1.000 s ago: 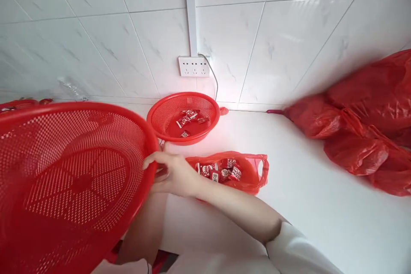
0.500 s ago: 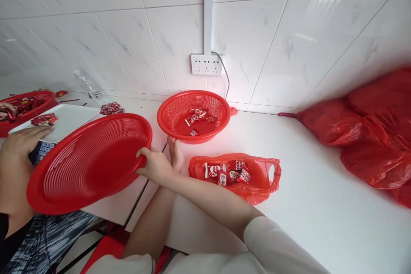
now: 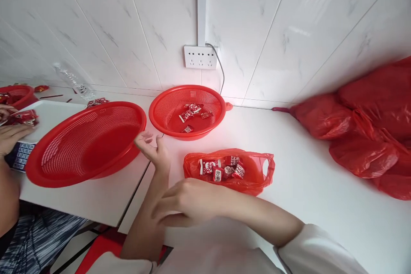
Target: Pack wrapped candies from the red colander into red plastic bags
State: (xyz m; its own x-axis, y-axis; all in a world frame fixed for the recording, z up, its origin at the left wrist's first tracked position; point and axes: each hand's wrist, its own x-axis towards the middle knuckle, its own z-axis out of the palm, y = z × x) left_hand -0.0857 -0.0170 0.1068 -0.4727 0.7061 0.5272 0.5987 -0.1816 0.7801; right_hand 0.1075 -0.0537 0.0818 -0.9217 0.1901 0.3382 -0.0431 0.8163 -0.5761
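Observation:
My left hand (image 3: 153, 150) is beside the right rim of a large red plastic basket (image 3: 128, 147), fingers apart and palm up. Whether it touches the rim I cannot tell. That basket looks bare inside and leans a little toward me. My right hand (image 3: 180, 203), slightly blurred, hangs over my left forearm with loosely bent fingers; a gap shows between thumb and fingers, and nothing is visible in it. Behind stands a second red basket (image 3: 157, 122) with several small red-and-white packets (image 3: 192, 109). Close to my right hand lies an open red plastic bag (image 3: 257, 169) holding several similar packets (image 3: 210, 167).
Full red bags (image 3: 362, 128) are piled at the right. On the left, a co-worker's hand (image 3: 14, 135) is by a white tray (image 3: 58, 111) with a packet on it. A clear bottle (image 3: 75, 81) lies near the wall below a power strip's (image 3: 201, 57) level.
The large basket has come down onto the table at the left, and my right hand has let go of it and moved back toward me. My left hand has moved left to its rim.

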